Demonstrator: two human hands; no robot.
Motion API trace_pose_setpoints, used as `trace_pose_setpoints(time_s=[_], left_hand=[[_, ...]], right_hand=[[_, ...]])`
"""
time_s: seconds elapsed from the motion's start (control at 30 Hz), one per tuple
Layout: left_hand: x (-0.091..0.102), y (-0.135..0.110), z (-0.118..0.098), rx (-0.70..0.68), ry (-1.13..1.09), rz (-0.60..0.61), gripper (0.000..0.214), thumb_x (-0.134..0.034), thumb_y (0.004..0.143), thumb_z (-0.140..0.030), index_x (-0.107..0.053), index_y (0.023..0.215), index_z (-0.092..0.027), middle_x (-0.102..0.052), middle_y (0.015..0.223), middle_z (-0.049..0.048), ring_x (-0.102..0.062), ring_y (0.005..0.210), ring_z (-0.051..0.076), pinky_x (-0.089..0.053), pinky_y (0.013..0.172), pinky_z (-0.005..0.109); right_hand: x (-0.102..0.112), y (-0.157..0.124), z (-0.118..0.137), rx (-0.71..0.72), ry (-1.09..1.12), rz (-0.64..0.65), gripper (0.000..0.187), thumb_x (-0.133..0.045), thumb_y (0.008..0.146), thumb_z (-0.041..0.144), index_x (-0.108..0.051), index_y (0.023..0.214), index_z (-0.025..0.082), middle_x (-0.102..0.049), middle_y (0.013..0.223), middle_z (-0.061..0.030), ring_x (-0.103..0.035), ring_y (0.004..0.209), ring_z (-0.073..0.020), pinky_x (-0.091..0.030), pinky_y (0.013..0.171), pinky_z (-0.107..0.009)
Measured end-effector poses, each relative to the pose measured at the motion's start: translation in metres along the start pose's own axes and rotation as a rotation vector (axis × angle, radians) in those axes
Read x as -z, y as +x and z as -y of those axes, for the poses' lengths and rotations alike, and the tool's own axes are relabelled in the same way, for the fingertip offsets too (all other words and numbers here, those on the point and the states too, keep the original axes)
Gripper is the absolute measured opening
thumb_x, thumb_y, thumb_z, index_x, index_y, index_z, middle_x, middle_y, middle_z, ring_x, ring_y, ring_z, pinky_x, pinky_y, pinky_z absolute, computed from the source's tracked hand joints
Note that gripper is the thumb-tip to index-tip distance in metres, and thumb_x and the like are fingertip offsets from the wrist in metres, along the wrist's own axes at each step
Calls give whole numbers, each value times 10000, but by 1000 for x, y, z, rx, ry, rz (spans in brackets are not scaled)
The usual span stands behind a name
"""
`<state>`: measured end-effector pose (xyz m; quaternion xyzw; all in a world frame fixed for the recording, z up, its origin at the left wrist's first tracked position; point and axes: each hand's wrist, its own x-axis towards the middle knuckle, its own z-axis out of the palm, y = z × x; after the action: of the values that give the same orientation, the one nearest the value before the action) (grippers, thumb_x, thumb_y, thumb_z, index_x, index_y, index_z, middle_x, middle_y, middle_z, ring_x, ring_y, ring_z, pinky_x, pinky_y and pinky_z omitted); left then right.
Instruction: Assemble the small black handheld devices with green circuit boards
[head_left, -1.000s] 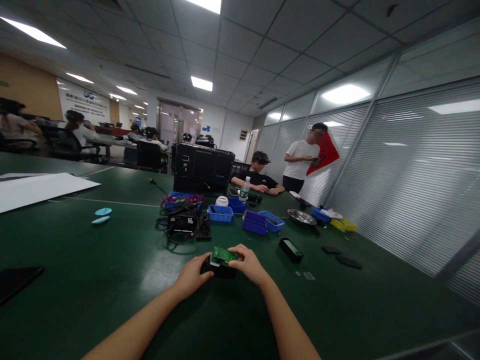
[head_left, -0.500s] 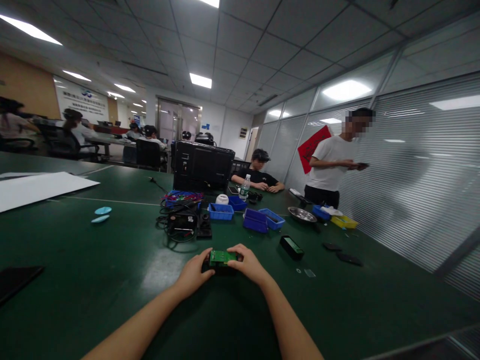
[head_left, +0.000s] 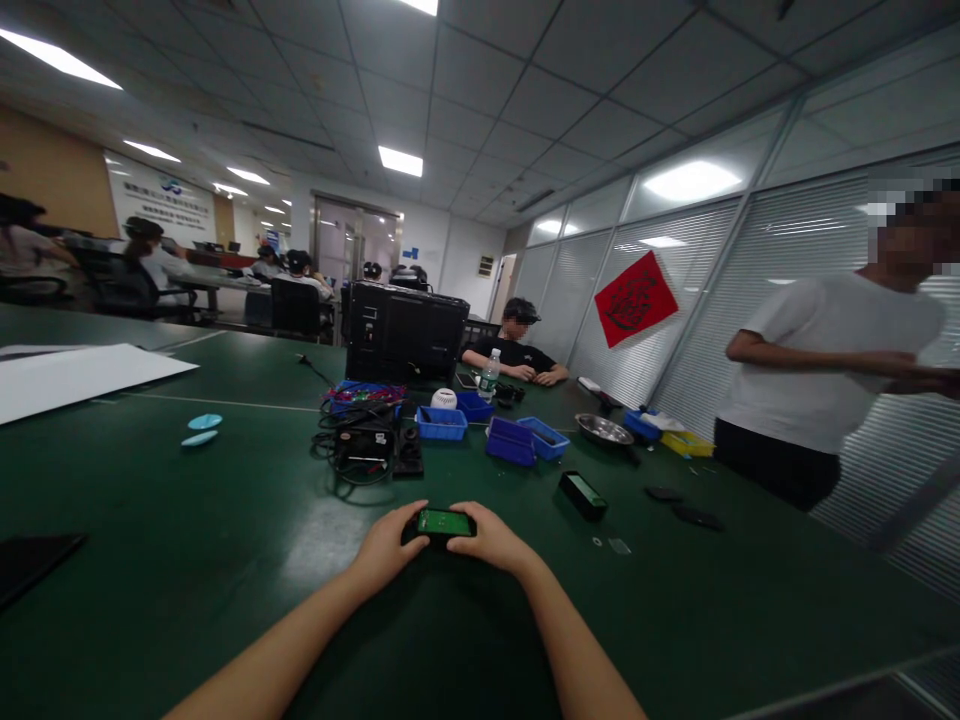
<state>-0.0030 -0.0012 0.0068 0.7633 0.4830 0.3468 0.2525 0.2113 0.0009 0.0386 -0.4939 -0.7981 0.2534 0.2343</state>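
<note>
A green circuit board lies inside a black plastic case in front of me, low over the table. My left hand grips the left end of the case, thumb at the near side and fingers at the far side. The right end is held by my right hand in the same way. A second black case with a green board in it rests to the right, apart from my hands. The undersides of the held case are hidden.
Beyond my hands on the green table stand a black soldering station with tangled cables, blue bins and a steel bowl. Black flat covers lie at right. One person sits opposite; another stands at right.
The circuit board, tilted up above the case before, now sits down inside it. My right fingers have moved from the board to the case end. The standing person has come closer, rightward.
</note>
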Motion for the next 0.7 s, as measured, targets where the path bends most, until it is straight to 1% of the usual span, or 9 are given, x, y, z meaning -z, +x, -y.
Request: trace_pose_setpoints(time_s=[0.07,0.13,0.2,0.27,0.4,0.47,0.53,0.6,0.7], left_hand=[[1,-1,-1,-45,6,-4,481,-575,684,-223,-500,1159,-236,-554,1180,36,-505,1063,186,-360,944,311],[2,-2,-1,-99,19,-21,461,-571,683,-193,-510,1137,-239,-562,1157,34,-502,1057,186,-359,944,326],[2,-4,-2,-139,35,-44,443,-563,676,-157,-514,1109,-235,-568,1126,39,-504,1041,190,-369,933,343],[2,-5,-3,-174,54,-59,427,-547,662,-113,-514,1071,-228,-569,1091,42,-506,1017,191,-383,915,352],[2,-5,-6,-243,87,-87,429,-483,624,-27,-511,1004,-223,-538,1095,37,-474,1047,180,-365,942,350],[2,-5,-6,-244,94,-112,443,-472,623,-25,-502,1018,-222,-514,1126,40,-455,1078,179,-345,966,353],[2,-3,-2,-208,98,-147,476,-483,640,-55,-472,1086,-221,-491,1156,48,-440,1102,186,-333,980,365],[1,-1,5,-135,89,-181,510,-501,658,-98,-433,1151,-213,-478,1168,58,-438,1108,196,-339,974,374],[-1,3,17,-10,36,-194,505,-507,683,-150,-414,1177,-192,-478,1154,69,-487,1048,189,-408,900,346]], right_hand=[[-1,2,-3,-10,7,-12,452,-576,715,420,-546,1101,188,-559,1074,-69,-505,986,-197,-369,859,-298],[-1,4,-6,-15,10,-18,328,-493,780,398,-596,990,168,-597,951,-59,-535,886,-178,-389,792,-282],[0,4,-8,-31,20,-15,263,-494,781,361,-611,899,157,-603,838,-39,-539,789,-158,-398,715,-260],[1,4,-8,-56,58,-6,236,-562,729,314,-598,906,163,-593,812,-17,-529,744,-141,-398,666,-240],[-3,2,-2,-67,140,1,390,-638,642,232,-545,1018,184,-582,865,-1,-524,743,-129,-410,667,-232],[-6,3,0,-50,82,-66,446,-637,633,219,-527,1064,187,-575,933,-20,-527,818,-148,-410,734,-252],[-8,5,0,-61,-65,-168,482,-629,634,222,-519,1102,187,-550,1014,-52,-504,930,-179,-380,824,-280],[-8,6,-3,-124,-221,-236,506,-619,643,247,-509,1133,182,-523,1059,-79,-475,997,-204,-352,870,-300],[-5,6,-8,-222,-332,-238,572,-602,661,332,-466,1189,160,-508,1080,-103,-473,1004,-225,-366,854,-310]])
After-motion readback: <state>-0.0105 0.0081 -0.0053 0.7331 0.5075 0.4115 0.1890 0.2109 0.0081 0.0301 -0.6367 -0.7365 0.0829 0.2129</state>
